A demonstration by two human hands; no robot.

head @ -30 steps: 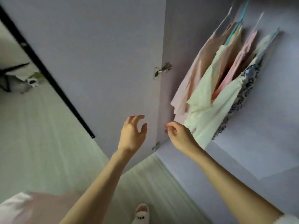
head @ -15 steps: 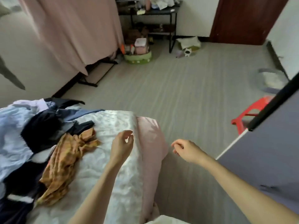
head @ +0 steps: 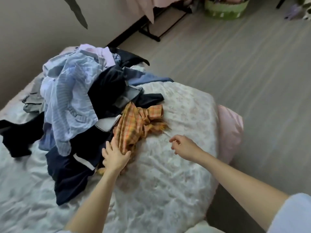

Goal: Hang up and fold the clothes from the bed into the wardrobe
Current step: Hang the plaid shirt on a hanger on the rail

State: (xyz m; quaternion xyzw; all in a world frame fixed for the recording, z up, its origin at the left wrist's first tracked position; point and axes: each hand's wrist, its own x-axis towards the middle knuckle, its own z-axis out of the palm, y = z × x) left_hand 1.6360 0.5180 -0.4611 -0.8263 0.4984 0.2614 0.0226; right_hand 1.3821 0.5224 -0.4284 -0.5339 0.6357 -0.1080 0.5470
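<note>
A heap of clothes lies on the bed [head: 176, 165]: a pale blue striped shirt [head: 70, 101], dark navy garments [head: 70, 172] and an orange plaid cloth [head: 136, 123] at the heap's near edge. My left hand [head: 114, 157] lies on the lower end of the orange plaid cloth, fingers spread, thumb against the fabric. My right hand [head: 183, 146] hovers over the white quilt just right of the cloth, fingers loosely curled, holding nothing. The wardrobe is out of view.
A pink pillow [head: 230, 130] sticks out at the bed's right corner. Striped floor runs to the right and behind. A green basket [head: 225, 9] and a black rack foot [head: 149, 33] stand at the far wall.
The view has swung from the wardrobe to the bed. My left hand has come down onto the orange plaid cloth, and my right hand has moved over the quilt beside it.
</note>
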